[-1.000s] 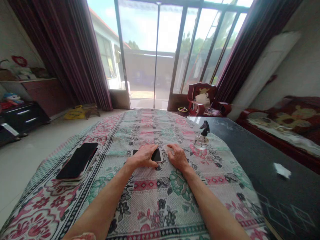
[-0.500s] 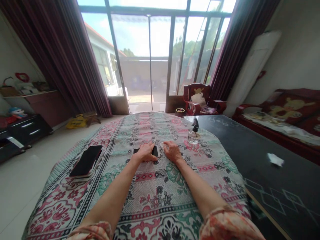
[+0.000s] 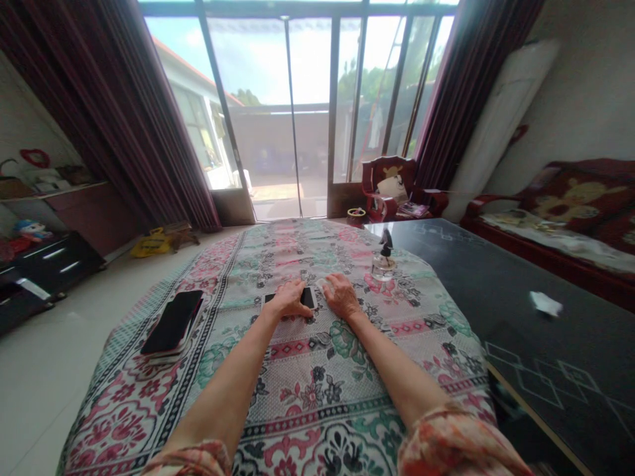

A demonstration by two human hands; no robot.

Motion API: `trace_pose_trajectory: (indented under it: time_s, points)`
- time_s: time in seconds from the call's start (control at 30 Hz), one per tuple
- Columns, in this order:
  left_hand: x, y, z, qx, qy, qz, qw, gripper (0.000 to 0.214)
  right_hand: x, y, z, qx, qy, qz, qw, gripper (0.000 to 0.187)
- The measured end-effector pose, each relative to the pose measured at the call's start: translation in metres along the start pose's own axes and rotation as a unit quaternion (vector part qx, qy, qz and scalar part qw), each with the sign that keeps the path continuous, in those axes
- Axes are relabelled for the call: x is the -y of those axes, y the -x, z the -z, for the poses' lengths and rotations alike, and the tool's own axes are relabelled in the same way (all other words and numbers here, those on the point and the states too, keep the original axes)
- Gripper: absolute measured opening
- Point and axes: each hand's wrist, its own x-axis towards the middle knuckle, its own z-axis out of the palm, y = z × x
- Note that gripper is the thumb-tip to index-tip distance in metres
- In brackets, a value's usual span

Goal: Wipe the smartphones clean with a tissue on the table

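A white-framed smartphone (image 3: 308,297) with a dark screen lies flat on the patterned tablecloth (image 3: 297,357). Across its middle rests my left hand (image 3: 286,299), fingers over the far side and thumb at the near edge, gripping it and hiding part of the screen. Just past the phone's right end, my right hand (image 3: 341,297) is closed around a small white tissue (image 3: 320,284), mostly covered by the fingers. To the right of that hand stands a clear spray bottle (image 3: 383,264) with a black nozzle.
Several flat items topped by a black cloth or case (image 3: 173,322) are stacked on the left of the table. A black glossy table (image 3: 486,291) adjoins on the right, bearing a crumpled white tissue (image 3: 546,303). Beyond are a wooden armchair (image 3: 389,192) and glass doors.
The camera view has shifted slightly. My left hand stays on the phone; my right hand, holding the tissue, has moved a little away from me, with its fingers less curled.
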Motion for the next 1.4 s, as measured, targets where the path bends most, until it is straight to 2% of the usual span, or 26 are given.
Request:
trace_pose_trajectory:
  time_s: [0.23, 0.43, 0.6, 0.73, 1.0, 1.4]
  points:
    - [0.008, -0.007, -0.002, -0.017, 0.005, -0.031, 0.999, 0.071, 0.000, 0.001, 0.002, 0.011, 0.005, -0.017, 1.000, 0.018]
    - [0.009, 0.001, -0.003, -0.074, 0.021, -0.069, 0.995, 0.066, 0.000, 0.001, 0.004, 0.017, -0.008, -0.010, 1.000, 0.010]
    - [0.014, 0.011, 0.009, -0.117, 0.068, -0.075, 0.988, 0.065, -0.005, -0.001, 0.001, -0.022, -0.071, -0.016, 0.997, 0.014]
    - [0.020, 0.018, 0.024, -0.116, 0.139, -0.086, 0.980, 0.066, -0.003, -0.003, -0.002, -0.065, -0.148, -0.029, 0.986, 0.019]
    - [0.025, 0.027, 0.039, -0.090, 0.183, -0.080, 0.976, 0.064, 0.028, -0.008, -0.001, -0.080, -0.298, -0.035, 0.951, 0.017]
    - [0.020, 0.034, 0.050, -0.057, 0.242, -0.120, 0.961, 0.066, 0.045, -0.011, 0.013, -0.101, -0.313, -0.018, 0.944, 0.013]
